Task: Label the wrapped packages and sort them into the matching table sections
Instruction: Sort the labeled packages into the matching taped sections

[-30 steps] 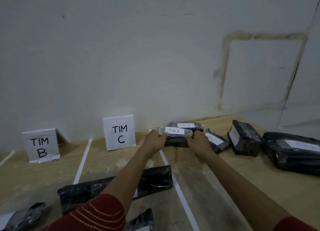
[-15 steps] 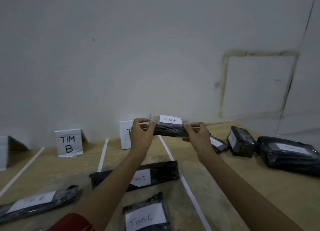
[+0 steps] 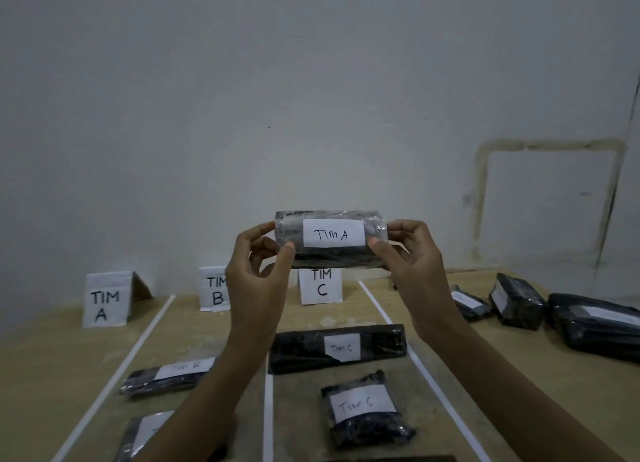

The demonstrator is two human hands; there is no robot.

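Pinching the Tim A package (image 3: 330, 239) by its short ends, the left hand (image 3: 256, 271) and right hand (image 3: 412, 264) hold it aloft, long axis spanning between their fingers (image 3: 285, 253), with the TIM A sign (image 3: 105, 300) well below-left of the left fingers, nearer that hand.

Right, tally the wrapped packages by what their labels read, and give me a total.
Tim A package: 1
Tim B package: 1
Tim C packages: 2
Packages with unreadable labels: 4
Total: 8 plainly visible
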